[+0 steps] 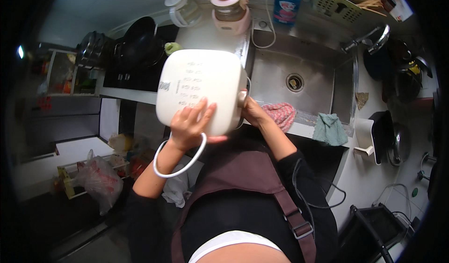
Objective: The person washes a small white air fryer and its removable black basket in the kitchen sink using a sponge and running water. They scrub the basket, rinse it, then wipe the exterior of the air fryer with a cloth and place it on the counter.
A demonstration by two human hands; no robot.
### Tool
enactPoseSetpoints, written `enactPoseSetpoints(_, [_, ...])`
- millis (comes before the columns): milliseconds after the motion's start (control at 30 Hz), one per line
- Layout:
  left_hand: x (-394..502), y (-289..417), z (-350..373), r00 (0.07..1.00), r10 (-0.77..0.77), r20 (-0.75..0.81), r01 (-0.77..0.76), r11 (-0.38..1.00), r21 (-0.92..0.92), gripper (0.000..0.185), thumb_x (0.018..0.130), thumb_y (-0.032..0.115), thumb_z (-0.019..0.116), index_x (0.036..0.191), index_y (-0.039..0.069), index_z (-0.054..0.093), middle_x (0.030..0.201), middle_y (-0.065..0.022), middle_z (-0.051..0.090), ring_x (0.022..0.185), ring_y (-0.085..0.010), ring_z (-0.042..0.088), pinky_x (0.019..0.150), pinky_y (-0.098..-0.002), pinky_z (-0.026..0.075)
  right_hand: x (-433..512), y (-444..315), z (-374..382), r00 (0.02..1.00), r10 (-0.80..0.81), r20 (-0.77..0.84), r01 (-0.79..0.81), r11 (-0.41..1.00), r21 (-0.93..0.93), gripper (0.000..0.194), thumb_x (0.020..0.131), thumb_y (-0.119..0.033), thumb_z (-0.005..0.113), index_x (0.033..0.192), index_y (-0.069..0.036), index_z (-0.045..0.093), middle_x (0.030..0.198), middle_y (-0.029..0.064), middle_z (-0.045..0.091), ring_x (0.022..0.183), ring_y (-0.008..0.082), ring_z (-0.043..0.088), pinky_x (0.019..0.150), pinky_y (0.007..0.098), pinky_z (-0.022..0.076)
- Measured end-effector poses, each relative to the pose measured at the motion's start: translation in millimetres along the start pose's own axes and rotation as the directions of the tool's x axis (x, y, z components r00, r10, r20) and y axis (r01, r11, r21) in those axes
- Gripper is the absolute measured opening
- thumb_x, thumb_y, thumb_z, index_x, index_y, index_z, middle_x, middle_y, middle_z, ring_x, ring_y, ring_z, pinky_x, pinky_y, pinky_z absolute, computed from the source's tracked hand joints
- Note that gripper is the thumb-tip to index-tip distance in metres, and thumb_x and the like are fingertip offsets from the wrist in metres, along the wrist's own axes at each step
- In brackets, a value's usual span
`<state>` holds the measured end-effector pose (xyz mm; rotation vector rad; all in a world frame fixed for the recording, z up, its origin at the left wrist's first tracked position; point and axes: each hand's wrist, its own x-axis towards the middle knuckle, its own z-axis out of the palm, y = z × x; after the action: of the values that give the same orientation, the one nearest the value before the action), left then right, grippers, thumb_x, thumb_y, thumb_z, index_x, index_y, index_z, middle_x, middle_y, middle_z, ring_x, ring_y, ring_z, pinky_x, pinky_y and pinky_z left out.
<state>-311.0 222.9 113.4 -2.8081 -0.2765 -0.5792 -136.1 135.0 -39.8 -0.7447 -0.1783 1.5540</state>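
Observation:
A white rounded-square kitchen appliance [207,77] with printed markings is held up before me, between the cooktop and the sink. My left hand [192,122] lies on its printed face with fingers spread and the thumb along the near edge. A white loop [179,175], either a bangle or a cord, hangs round that wrist. At the appliance's right side, beside a metallic knob [242,98], my right hand [253,110] grips it; those fingertips are hidden behind it. A pink-and-white cloth [281,116] lies on the sink's front edge, just right of this hand.
The steel sink [277,66] has a faucet [368,40] at its right. A green cloth [329,129] hangs over the front edge. Behind are a pink electric kettle [229,12], a glass pitcher [184,12] and a blue bottle [287,5]. A black wok [135,44] sits left.

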Motion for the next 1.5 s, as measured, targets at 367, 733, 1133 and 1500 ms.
enactPoseSetpoints(367, [-33.3, 14.1, 30.1, 0.928, -0.257, -0.269, 0.218, 0.962, -0.165, 0.062, 0.092, 0.059, 0.026, 0.106, 0.016, 0.069, 0.114, -0.0139, 0.062, 0.108, -0.0276, 0.057, 0.093, -0.0371, 0.040, 6.4, 47.1, 57.0, 0.831, -0.425, -0.360, 0.498, 0.856, 0.137, 0.056, 0.095, -0.050, 0.031, 0.123, -0.004, 0.047, 0.117, 0.0097, 0.057, 0.104, 0.0225, 0.057, 0.090, 0.0340, 0.0473])
enactPoseSetpoints(733, [-39.9, -35.5, 48.3, 0.908, -0.142, -0.394, 0.054, 0.973, -0.226, 0.054, 0.089, 0.058, 0.034, 0.104, 0.018, 0.068, 0.116, -0.0099, 0.062, 0.110, -0.0234, 0.058, 0.098, -0.0363, 0.039, 30.6, 46.5, 100.3, 0.780, -0.547, -0.306, 0.598, 0.794, 0.105, 0.047, 0.095, -0.036, 0.033, 0.127, -0.001, 0.042, 0.124, 0.0155, 0.051, 0.113, 0.0298, 0.051, 0.097, 0.0407, 0.0427])
enactPoseSetpoints(1133, [-69.5, -17.7, 51.2, 0.808, -0.441, -0.391, 0.292, 0.875, -0.385, 0.042, 0.096, 0.039, 0.035, 0.121, 0.013, 0.056, 0.129, -0.0128, 0.050, 0.123, -0.0278, 0.043, 0.105, -0.0438, 0.029, 38.3, 32.0, 85.1, 0.834, -0.399, -0.380, 0.367, 0.917, -0.158, 0.059, 0.094, -0.051, 0.031, 0.131, -0.006, 0.040, 0.130, 0.0093, 0.049, 0.117, 0.0279, 0.049, 0.095, 0.0395, 0.0432])
enactPoseSetpoints(1500, [-303.1, 68.0, 147.9, -0.208, -0.202, 0.957, -0.103, -0.968, -0.227, 0.050, 0.095, 0.044, 0.041, 0.129, 0.007, 0.047, 0.143, -0.0087, 0.033, 0.136, -0.0226, 0.023, 0.108, -0.0408, 0.023, -41.0, 42.5, 20.2, 0.796, -0.207, -0.569, -0.201, 0.796, -0.570, 0.041, 0.092, -0.035, 0.051, 0.118, -0.004, 0.046, 0.106, 0.0115, 0.062, 0.086, 0.0183, 0.062, 0.066, 0.0282, 0.0485])
